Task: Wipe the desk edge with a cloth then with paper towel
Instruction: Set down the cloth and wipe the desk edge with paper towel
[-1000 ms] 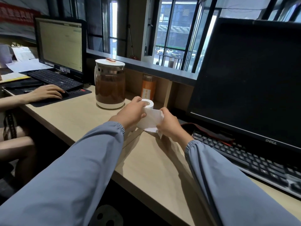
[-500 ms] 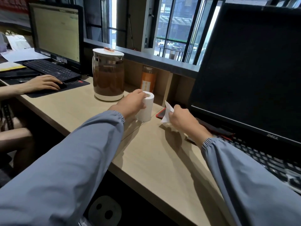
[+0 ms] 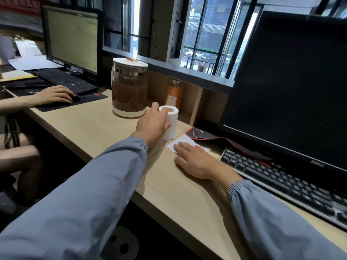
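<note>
Head view: left hand wraps the upright paper roll at table centre; right hand, at four o'clock, presses a torn sheet flat—light, flimsy, tear-prone, best pinched by an edge.

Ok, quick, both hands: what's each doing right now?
Left hand: closed around the upright paper roll.
Right hand: open, flat, pressing a paper towel sheet on the desk.

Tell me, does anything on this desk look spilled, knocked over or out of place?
Nothing stands out. The paper roll stands upright with the left hand on it, the torn sheet lies flat under the right hand, and the kettle stands upright, lid on. No spill shows on the desk.
</note>
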The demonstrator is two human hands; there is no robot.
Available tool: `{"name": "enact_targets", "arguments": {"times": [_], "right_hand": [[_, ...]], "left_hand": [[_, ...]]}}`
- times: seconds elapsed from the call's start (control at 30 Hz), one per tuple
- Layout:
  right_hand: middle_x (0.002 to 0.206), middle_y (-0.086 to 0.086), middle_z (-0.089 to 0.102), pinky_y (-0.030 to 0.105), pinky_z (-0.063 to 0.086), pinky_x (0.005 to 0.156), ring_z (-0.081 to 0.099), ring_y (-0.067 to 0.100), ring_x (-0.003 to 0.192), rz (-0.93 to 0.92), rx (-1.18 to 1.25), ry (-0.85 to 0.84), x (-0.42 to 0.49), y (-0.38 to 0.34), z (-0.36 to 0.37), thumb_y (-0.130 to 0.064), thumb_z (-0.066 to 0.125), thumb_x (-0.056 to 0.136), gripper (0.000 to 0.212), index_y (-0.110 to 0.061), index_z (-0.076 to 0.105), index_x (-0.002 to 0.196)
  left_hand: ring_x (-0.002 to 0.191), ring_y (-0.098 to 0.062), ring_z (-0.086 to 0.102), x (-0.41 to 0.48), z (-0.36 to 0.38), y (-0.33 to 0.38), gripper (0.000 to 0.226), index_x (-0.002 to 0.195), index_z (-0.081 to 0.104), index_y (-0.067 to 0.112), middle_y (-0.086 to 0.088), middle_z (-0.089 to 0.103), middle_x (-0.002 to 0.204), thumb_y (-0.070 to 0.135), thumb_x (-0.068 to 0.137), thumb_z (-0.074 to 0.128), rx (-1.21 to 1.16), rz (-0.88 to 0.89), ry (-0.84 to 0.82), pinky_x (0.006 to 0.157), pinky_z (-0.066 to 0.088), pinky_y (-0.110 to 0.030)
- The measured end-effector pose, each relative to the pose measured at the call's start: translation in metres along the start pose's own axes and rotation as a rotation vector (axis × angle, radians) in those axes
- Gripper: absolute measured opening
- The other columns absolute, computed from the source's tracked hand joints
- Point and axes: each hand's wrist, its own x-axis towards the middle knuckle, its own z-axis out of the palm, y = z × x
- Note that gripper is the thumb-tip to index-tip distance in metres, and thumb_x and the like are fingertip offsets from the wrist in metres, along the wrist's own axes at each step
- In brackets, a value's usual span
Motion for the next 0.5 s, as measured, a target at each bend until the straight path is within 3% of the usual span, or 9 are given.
{"name": "enact_targets", "arguments": {"times": [0.07, 0.2, 0.3, 0.37, 0.5], "right_hand": [[0.171, 0.002, 0.012, 0.043, -0.001, 0.126, 0.004, 0.019, 0.158, -0.008, -0.029, -0.002, 0.004, 0.001, 0.003, -0.048, 0.019, 0.108, 0.058, -0.028, 0.018, 0.162], [0.172, -0.001, -0.001, 0.04, -0.006, 0.125, -0.012, 0.019, 0.157, 0.015, 0.048, -0.048, 0.016, 0.004, 0.002, -0.05, 0.015, 0.11, 0.059, -0.027, 0.01, 0.164], [0.172, -0.002, -0.007, 0.04, -0.006, 0.125, -0.016, 0.016, 0.156, 0.038, 0.115, -0.084, 0.024, 0.013, 0.001, -0.049, 0.015, 0.11, 0.06, -0.026, 0.005, 0.164], [0.172, -0.003, -0.007, 0.038, -0.005, 0.124, -0.013, 0.014, 0.156, 0.048, 0.138, -0.094, 0.028, 0.017, -0.003, -0.047, 0.016, 0.111, 0.059, -0.024, 0.005, 0.164], [0.171, -0.008, -0.005, 0.029, -0.006, 0.121, -0.01, 0.008, 0.155, -0.021, 0.134, -0.134, 0.023, 0.015, -0.007, -0.045, 0.02, 0.112, 0.058, -0.025, 0.006, 0.164]], "left_hand": [[0.128, -0.032, 0.053, -0.002, 0.002, -0.001, 0.06, 0.152, 0.04, 0.026, -0.011, 0.04, 0.149, 0.038, 0.1, 0.068, -0.046, 0.01, -0.022, 0.095, 0.057, -0.047], [0.133, -0.031, 0.051, -0.011, -0.001, -0.004, 0.076, 0.158, 0.027, 0.032, -0.01, 0.036, 0.155, 0.035, 0.097, 0.073, -0.137, 0.022, -0.014, 0.097, 0.057, -0.049], [0.128, -0.027, 0.056, -0.028, -0.003, -0.01, 0.061, 0.15, 0.037, 0.027, -0.007, 0.039, 0.152, 0.035, 0.099, 0.071, -0.173, -0.015, 0.03, 0.096, 0.055, -0.041], [0.119, -0.023, 0.06, -0.042, -0.005, -0.021, 0.047, 0.142, 0.048, 0.022, -0.004, 0.041, 0.15, 0.04, 0.102, 0.066, -0.185, -0.029, -0.035, 0.095, 0.055, -0.038], [0.097, -0.014, 0.062, -0.066, -0.005, -0.055, 0.028, 0.121, 0.063, 0.022, 0.004, 0.057, 0.121, 0.041, 0.101, 0.064, -0.285, -0.019, -0.089, 0.09, 0.055, -0.036]]}}
